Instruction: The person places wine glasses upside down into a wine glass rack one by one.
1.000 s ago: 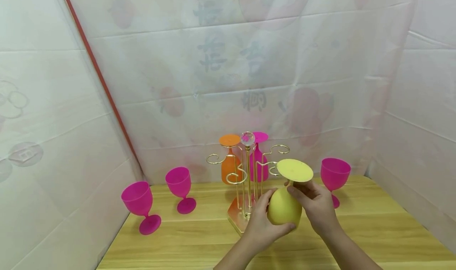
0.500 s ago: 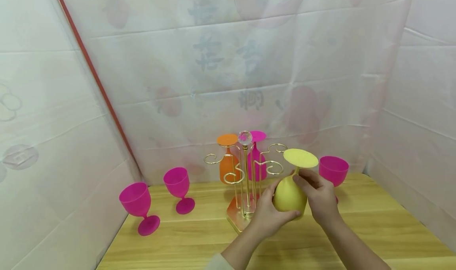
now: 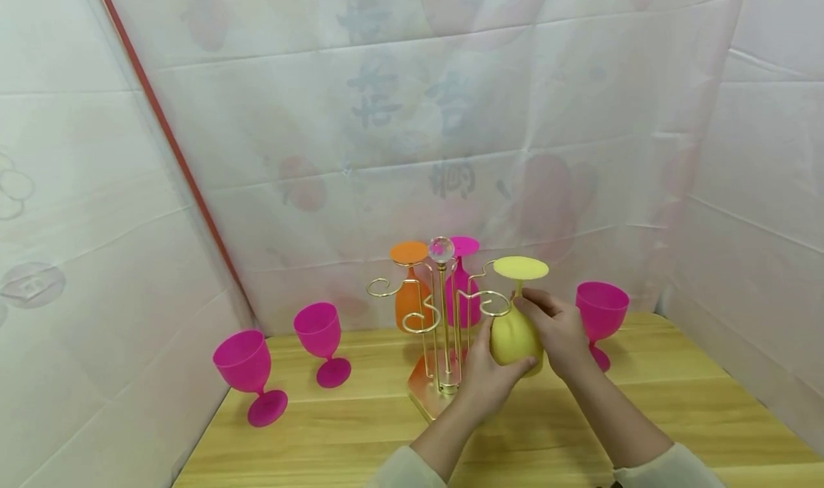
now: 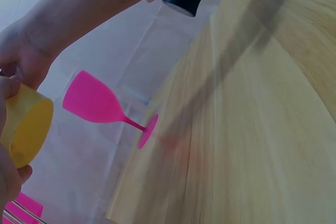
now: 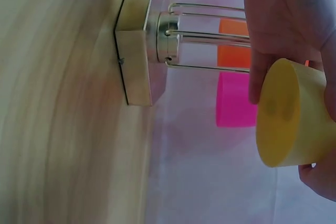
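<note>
A yellow goblet (image 3: 517, 341) is held upside down above the table, its round foot on top and its mouth facing down. My left hand (image 3: 487, 373) grips the bowl from the left, thumb across the front. Near the stem, my right hand (image 3: 558, 330) pinches the goblet from the right. The gold goblet rack (image 3: 443, 330) stands just left of the hands, and one of its curled hooks (image 3: 496, 303) comes close to the yellow stem. An orange goblet (image 3: 410, 303) and a magenta goblet (image 3: 460, 302) hang inverted at the back of the rack.
Two magenta goblets, a nearer one (image 3: 244, 363) and a farther one (image 3: 320, 330), stand upright on the left of the wooden table (image 3: 347, 438). Another magenta goblet (image 3: 601, 309) stands behind the right hand. Printed cloth walls (image 3: 322, 130) enclose the back and sides.
Both hands moved the yellow goblet up and slightly right, then back left toward the rack's right hook. The goblet now stands straighter. The rack and other goblets stay in place.
</note>
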Motion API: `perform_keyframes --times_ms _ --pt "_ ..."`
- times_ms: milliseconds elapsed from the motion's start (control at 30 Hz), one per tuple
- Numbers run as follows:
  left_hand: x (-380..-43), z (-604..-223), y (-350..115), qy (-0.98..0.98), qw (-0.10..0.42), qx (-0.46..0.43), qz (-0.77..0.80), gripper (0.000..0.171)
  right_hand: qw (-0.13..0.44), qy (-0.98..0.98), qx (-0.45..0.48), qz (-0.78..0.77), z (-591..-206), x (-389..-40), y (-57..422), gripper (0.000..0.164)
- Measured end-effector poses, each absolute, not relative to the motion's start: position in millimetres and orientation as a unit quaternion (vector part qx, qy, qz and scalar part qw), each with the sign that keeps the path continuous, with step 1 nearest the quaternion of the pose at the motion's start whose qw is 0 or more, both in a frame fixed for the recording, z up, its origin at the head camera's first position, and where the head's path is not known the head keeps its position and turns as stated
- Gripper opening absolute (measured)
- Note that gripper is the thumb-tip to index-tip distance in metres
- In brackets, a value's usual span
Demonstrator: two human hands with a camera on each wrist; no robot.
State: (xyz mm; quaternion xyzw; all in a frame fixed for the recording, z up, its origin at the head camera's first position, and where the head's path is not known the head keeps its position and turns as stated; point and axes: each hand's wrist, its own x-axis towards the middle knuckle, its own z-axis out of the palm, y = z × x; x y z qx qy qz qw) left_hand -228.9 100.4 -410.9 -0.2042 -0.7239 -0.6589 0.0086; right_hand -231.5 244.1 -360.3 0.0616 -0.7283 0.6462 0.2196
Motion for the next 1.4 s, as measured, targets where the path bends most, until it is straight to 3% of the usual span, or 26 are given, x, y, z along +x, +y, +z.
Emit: perform_keyframes --times_ms 433,867,1400 --pt "-240.7 -419.5 106.9 -0.726 0.048 -0.162 -0.667 0.084 0.220 -0.770 0.067 0.594 -363.0 -264.2 241.2 0.039" --pt "-249.9 -423.0 115.1 -0.737 0.067 -0.117 -0.662 0.090 0.200 -0.775 0.059 0.597 -359.7 -272.3 234.4 0.044" --pt "-252.5 -424.6 123.3 -0.698 0.057 -0.114 -0.704 0.086 0.189 -0.793 0.021 0.579 -360.2 -282.6 234.5 0.049"
